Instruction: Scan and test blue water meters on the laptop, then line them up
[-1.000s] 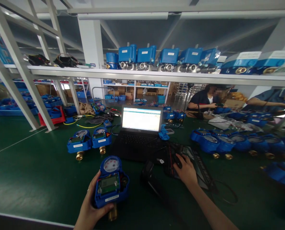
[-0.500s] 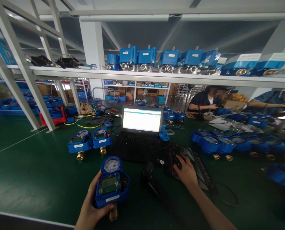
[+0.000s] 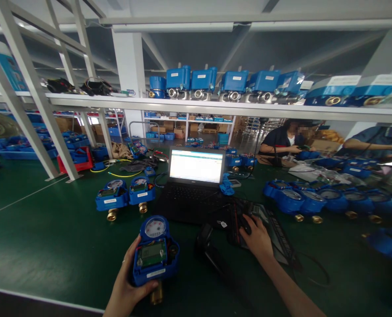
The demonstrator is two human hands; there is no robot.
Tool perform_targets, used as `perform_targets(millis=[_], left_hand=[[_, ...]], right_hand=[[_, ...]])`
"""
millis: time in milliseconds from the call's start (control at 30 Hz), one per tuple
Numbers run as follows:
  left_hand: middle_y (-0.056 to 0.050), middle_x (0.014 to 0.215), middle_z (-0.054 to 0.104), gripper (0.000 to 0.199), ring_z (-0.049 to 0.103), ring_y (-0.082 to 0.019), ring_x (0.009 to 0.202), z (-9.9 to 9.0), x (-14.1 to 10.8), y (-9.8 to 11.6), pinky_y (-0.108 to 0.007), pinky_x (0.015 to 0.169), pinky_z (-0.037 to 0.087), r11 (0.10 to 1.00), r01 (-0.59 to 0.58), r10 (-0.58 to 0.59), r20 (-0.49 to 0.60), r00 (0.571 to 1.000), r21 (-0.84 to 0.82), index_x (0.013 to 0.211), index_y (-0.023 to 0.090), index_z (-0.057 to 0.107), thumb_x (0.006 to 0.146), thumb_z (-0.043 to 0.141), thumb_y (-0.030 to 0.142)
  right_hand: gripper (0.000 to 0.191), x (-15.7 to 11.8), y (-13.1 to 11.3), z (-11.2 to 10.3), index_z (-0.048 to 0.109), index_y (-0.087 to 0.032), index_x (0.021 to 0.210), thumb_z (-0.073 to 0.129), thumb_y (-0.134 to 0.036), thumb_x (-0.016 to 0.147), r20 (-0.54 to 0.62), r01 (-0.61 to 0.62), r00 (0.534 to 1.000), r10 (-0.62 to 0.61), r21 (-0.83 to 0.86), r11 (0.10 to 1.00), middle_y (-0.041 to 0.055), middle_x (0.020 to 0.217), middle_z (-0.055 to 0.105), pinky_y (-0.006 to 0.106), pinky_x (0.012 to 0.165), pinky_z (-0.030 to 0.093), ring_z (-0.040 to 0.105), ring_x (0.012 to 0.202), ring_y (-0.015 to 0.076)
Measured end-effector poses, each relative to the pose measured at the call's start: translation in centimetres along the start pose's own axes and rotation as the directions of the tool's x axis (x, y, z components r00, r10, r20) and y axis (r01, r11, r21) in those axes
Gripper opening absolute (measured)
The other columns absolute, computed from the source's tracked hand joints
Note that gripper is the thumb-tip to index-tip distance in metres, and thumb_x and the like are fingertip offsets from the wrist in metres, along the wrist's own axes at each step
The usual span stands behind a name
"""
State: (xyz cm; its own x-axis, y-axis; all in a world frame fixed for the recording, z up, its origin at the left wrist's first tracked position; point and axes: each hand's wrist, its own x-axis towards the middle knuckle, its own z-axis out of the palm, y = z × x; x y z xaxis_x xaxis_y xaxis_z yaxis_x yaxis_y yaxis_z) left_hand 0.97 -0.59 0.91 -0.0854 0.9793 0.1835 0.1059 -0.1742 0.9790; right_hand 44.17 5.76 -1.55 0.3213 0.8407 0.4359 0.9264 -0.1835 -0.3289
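Your left hand (image 3: pixel 129 278) grips the meter (image 3: pixel 151 254), in front of the laptop (image 3: pixel 196 165) and left of the scanner (image 3: pixel 212 255) on the tabletop (image 3: pixel 50 240); your right hand (image 3: pixel 258 238) holds the mouse (image 3: pixel 245 225) on the mat (image 3: pixel 279 240).

- Lower left: the green bench (image 3: pixel 40 246) lies bare from its front edge up to the paired meters (image 3: pixel 143 193) — wide room for a sideways pass.
- Lower centre: the left hand (image 3: pixel 128 275) and the held meter (image 3: pixel 156 259) block the way; a narrow strip separates them from the black scanner (image 3: pixel 214 255).
- Centre: the laptop (image 3: pixel 196 165), screen raised, bars the straight path backward.
- Right of centre: the right hand (image 3: pixel 257 240), over the mouse (image 3: pixel 245 223), fills part of the pad (image 3: pixel 280 237) — a cable (image 3: pixel 326 273) loops beside it.
- Right: meters in a row (image 3: pixel 291 202) form a barrier.
- Above: the shelf (image 3: pixel 196 105) spans the frame.
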Motion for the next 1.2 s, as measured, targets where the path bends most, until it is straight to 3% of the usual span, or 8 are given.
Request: perform_targets(millis=[233,833,1200], left_hand=[[-0.013,0.149,0.045,0.099,0.046,-0.043,0.136,0.0,0.0,-0.7,-0.059,0.115,0.036,0.999,-0.033,0.034,-0.015,0.999,0.038,0.145,0.027,0.043,0.06,0.084,0.06],[-0.009,0.154,0.04,0.098,0.041,-0.042,0.139,0.2,-0.1,0.3,-0.057,0.118,0.032,1.0,0.005,-0.004,0.009,1.0,-0.022,0.145,0.032,0.044,0.06,0.086,0.056],[-0.01,0.153,0.039,0.1,0.04,-0.043,0.14,0.0,0.0,-0.5,-0.059,0.119,0.028,0.999,0.013,-0.012,0.017,1.0,-0.032,0.145,0.032,0.043,0.059,0.087,0.057]], right_hand=[[0.048,0.1,0.6,0.5,0.061,-0.019,0.129,0.048,-0.037,0.087,0.012,0.023,1.0,-0.023,0.03,0.999,0.0155,0.134,0.052,0.05,0.1,0.05,0.057,0.118,0.0336],[0.046,0.2,1.0,0.7,0.063,-0.018,0.127,0.05,-0.037,0.086,0.018,0.131,0.991,-0.135,0.143,0.981,0.0154,0.134,0.053,0.05,0.104,0.048,0.058,0.12,0.0318],[0.045,0.1,1.0,0.8,0.063,-0.02,0.126,0.051,-0.035,0.085,0.006,0.13,0.991,-0.132,0.146,0.981,0.014,0.133,0.055,0.05,0.103,0.049,0.059,0.118,0.0311]])
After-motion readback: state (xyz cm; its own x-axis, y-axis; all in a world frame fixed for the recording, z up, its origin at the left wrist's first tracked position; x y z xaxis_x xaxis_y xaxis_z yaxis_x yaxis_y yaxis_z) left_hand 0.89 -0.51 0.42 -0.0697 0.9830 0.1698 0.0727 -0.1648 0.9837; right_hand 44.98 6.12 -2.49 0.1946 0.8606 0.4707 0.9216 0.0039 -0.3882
